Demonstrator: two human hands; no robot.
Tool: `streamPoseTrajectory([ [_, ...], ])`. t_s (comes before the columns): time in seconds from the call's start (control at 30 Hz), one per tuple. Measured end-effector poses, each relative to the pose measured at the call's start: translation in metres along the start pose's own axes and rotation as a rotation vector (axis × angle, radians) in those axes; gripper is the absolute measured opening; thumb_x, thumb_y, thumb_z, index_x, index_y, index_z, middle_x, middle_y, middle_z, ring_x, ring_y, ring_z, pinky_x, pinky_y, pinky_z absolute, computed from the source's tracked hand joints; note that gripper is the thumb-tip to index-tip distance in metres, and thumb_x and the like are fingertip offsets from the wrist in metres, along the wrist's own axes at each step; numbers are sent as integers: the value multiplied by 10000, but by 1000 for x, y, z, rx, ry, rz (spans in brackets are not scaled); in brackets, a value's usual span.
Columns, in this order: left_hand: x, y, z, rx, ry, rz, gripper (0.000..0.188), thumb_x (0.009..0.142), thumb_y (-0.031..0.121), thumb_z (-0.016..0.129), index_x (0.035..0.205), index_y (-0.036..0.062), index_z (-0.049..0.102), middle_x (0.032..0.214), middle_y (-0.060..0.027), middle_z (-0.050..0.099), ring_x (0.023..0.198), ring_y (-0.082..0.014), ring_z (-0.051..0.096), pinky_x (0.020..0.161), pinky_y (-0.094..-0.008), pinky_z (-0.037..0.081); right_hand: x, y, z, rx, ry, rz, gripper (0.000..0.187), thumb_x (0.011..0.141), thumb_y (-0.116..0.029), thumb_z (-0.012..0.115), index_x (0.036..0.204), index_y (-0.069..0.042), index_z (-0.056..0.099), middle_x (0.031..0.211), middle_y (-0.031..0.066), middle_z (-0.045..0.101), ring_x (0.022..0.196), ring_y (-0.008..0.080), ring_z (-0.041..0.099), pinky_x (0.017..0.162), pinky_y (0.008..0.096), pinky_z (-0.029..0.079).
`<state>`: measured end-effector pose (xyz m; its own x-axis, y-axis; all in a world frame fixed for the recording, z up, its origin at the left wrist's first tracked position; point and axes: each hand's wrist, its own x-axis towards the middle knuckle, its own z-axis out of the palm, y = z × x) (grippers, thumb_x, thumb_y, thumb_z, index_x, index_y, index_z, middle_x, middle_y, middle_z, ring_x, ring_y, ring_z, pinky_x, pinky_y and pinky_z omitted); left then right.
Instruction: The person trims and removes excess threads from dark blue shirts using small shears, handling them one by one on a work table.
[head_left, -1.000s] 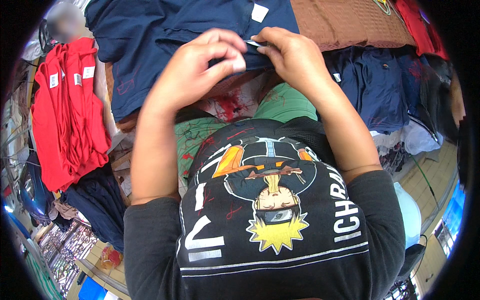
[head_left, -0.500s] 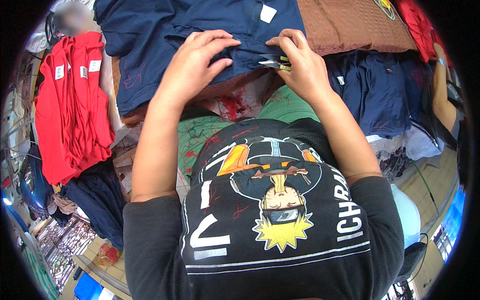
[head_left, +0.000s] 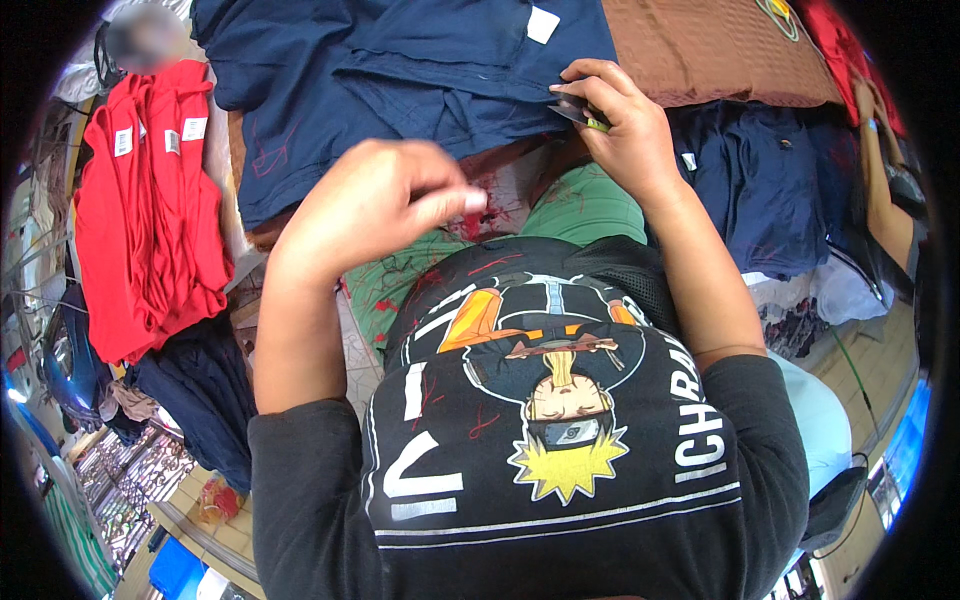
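A navy garment (head_left: 420, 80) with a white tag (head_left: 543, 25) lies on the brown-covered surface in front of me. My right hand (head_left: 622, 115) is closed around small thread snips (head_left: 575, 108) with dark blades and yellow-green handles, at the garment's near right edge. The blades point left. My left hand (head_left: 385, 200) hovers over my lap, apart from the cloth. Its fingers are curled in toward the thumb and slightly blurred, and whatever they pinch, if anything, is hidden.
Red garments (head_left: 150, 220) with white tags hang at left above dark cloth (head_left: 195, 390). A brown quilted cover (head_left: 710, 50) spreads at the far right. Another navy garment (head_left: 745, 190) lies below it. A co-worker's arm (head_left: 880, 180) holds red cloth at the right edge. Red threads litter my green-clad lap (head_left: 590, 205).
My left hand has left the navy garment and drawn back toward my lap, its fingers curling. My right hand has shifted slightly right with the snips, whose blades now tilt differently.
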<state>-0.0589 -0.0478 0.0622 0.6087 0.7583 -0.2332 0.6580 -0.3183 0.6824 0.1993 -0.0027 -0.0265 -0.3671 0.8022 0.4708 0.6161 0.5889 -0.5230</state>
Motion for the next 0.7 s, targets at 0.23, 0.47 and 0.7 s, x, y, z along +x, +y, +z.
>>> streamPoseTrajectory([
  [0.23,57,-36,7,499,650,155,233,849,87,620,1080,73,649,1116,-97,651,1041,-295,603,900,-373,465,8,1,-8,264,53,164,193,788,-68,688,978,-47,663,923,96,698,853,240,688,761,307,533],
  [0.47,86,-39,8,340,860,229,173,861,129,642,1020,73,678,1007,-91,680,918,-271,650,811,-350,508,17,17,-4,346,42,446,242,814,-186,716,989,-24,670,919,113,715,884,198,694,798,314,520],
  [0.7,93,-25,46,236,806,198,287,750,172,776,998,50,698,1010,-87,682,825,-182,663,766,-293,535,24,14,-12,182,28,396,262,834,-167,697,1049,-29,638,947,117,686,892,205,657,789,312,506],
])
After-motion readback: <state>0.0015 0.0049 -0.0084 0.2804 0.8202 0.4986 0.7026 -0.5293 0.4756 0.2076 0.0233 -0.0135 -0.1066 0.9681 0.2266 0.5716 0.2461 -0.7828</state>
